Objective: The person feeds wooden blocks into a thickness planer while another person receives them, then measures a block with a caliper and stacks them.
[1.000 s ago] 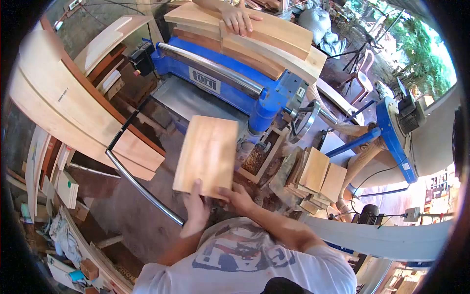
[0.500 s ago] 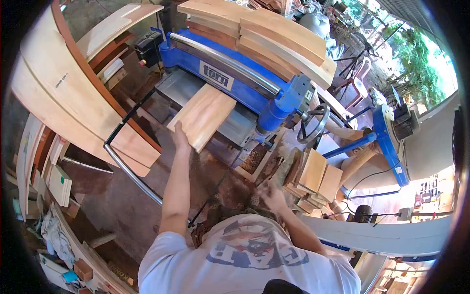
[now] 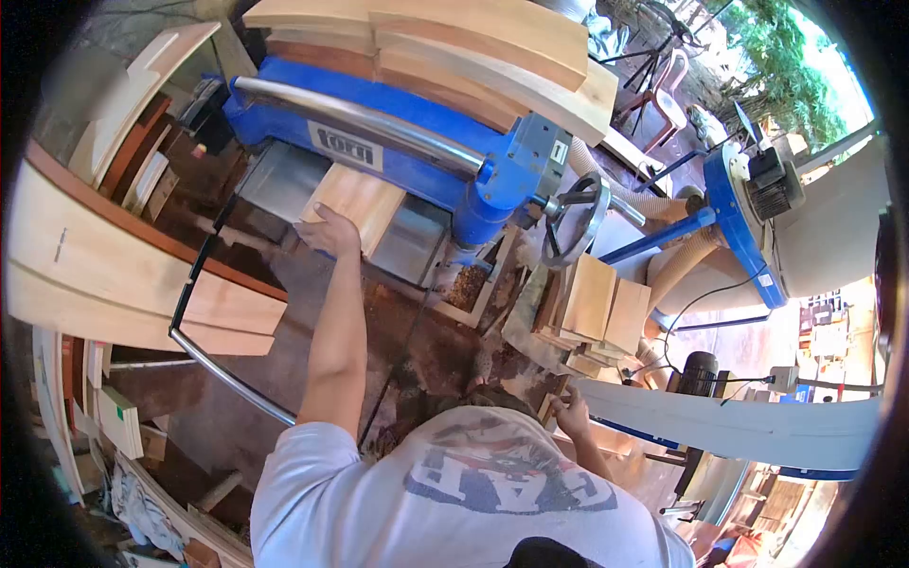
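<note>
Toward eleven o'clock in my head view, a wooden board (image 3: 367, 201) lies on the metal table (image 3: 412, 244), its far end under the blue machine (image 3: 421, 180). My left hand (image 3: 331, 233) is open, fingers spread against the board's near end. Toward five o'clock, my right hand (image 3: 572, 415) is half curled; I cannot tell whether it holds anything. Stacked boards (image 3: 589, 301) stand at three o'clock.
</note>
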`<state>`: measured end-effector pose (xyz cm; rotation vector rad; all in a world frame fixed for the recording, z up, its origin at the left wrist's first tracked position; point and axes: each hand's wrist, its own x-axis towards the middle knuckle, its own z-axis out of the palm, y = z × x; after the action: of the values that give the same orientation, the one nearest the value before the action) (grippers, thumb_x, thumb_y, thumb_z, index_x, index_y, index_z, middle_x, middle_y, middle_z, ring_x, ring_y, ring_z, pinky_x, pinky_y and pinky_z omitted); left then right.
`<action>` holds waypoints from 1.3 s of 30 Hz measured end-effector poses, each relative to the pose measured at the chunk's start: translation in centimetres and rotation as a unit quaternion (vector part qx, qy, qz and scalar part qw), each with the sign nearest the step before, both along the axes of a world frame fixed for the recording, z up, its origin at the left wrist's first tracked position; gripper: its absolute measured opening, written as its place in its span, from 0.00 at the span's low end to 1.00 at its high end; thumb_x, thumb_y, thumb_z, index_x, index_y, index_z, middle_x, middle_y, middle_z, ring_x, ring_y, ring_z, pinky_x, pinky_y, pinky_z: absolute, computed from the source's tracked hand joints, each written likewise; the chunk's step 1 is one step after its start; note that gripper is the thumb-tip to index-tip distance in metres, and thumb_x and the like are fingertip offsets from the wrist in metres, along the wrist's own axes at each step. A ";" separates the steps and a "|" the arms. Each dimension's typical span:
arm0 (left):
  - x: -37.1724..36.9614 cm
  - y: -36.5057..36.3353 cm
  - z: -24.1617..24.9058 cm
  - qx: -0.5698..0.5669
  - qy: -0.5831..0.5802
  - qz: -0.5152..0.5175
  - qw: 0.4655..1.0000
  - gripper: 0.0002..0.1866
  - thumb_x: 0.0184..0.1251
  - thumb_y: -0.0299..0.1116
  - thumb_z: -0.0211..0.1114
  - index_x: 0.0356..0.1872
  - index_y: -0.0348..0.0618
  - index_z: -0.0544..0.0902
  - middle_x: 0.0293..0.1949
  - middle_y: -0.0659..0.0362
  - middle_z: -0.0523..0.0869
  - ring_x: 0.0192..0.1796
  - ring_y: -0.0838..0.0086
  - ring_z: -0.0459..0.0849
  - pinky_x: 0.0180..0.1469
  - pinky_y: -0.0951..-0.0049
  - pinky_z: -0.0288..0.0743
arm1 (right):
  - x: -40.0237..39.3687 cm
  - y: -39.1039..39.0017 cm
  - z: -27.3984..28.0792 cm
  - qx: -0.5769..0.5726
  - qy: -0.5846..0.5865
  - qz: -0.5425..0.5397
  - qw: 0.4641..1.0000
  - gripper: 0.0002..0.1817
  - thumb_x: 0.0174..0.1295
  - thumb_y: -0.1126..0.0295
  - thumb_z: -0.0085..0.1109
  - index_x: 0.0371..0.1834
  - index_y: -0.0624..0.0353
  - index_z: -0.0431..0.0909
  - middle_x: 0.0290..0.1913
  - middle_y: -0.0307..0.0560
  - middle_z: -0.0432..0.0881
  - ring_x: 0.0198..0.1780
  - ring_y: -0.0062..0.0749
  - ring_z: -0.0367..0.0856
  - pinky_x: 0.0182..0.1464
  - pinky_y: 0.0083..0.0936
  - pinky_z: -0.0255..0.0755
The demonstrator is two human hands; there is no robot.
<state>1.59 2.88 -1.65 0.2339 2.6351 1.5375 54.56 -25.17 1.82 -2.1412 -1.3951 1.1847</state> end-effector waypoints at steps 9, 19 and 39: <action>-0.4 2.8 -1.9 -0.178 0.018 0.073 0.981 0.41 0.72 0.59 0.44 0.68 0.26 0.58 0.62 0.27 0.66 0.62 0.38 0.72 0.60 0.41 0.69 | 3.9 8.5 -7.6 0.071 -0.048 -0.116 0.990 0.38 0.60 0.50 0.64 0.62 0.69 0.66 0.51 0.64 0.81 0.48 0.48 0.84 0.52 0.37 0.76; 6.2 -21.8 -1.7 -0.194 0.147 -0.064 0.968 0.40 0.71 0.59 0.55 0.61 0.23 0.72 0.52 0.28 0.79 0.53 0.40 0.81 0.56 0.51 0.74 | 14.3 16.0 -21.3 -0.001 -0.209 -0.305 0.929 0.49 0.51 0.42 0.66 0.67 0.69 0.63 0.59 0.67 0.74 0.63 0.58 0.72 0.65 0.44 0.66; 18.1 -44.5 5.2 -0.398 0.203 -0.136 0.884 0.42 0.68 0.61 0.57 0.71 0.38 0.63 0.68 0.36 0.58 0.70 0.41 0.56 0.68 0.43 0.55 | 12.2 19.0 -20.9 -0.139 -0.174 -0.342 0.913 0.62 0.45 0.35 0.70 0.72 0.71 0.52 0.71 0.71 0.56 0.72 0.63 0.54 0.71 0.57 0.54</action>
<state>19.69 -41.66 3.53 0.8723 3.0904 0.2601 66.74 -6.14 -19.06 -2.7988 -0.4737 0.7723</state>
